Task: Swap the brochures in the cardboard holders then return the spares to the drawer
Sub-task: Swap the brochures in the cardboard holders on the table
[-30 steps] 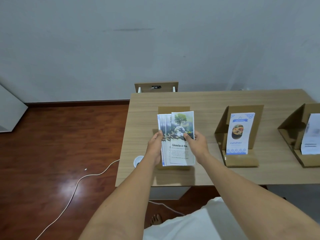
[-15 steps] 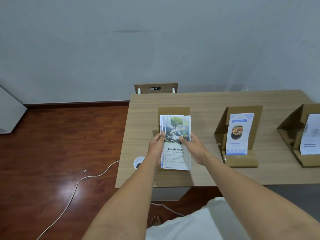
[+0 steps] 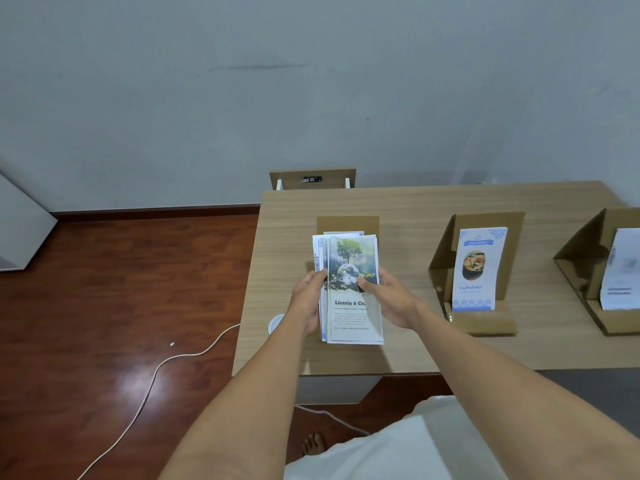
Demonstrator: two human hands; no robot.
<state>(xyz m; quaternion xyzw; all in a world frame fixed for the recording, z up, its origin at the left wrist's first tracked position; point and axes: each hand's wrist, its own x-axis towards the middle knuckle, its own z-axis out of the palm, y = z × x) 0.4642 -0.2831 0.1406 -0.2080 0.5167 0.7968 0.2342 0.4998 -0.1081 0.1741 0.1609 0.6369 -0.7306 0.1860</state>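
Both hands grip one stack of brochures (image 3: 353,289) near counter (image 3: 408,202) left edge, over left cardboard holder (image 3: 347,223). Left hand (image 3: 306,299) clasps stack's left side; right hand (image 3: 389,301) clasps right side, thumb across top cover. Top brochure: tree-and-globe picture, "Liceria & Co." Sheets slightly fanned at left. Middle holder (image 3: 485,322) carries blue-patterned brochure (image 3: 479,270). Right holder (image 3: 581,258) at counter's right edge, white leaflet (image 3: 621,271) inside.

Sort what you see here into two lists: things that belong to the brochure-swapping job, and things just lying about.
Belongs to the job:
- brochure stack, held by left hand and right hand
- left holder
- middle holder with blue brochure
- right holder with white brochure

Just lying about:
- white cable on the floor
- round white object at the desk edge
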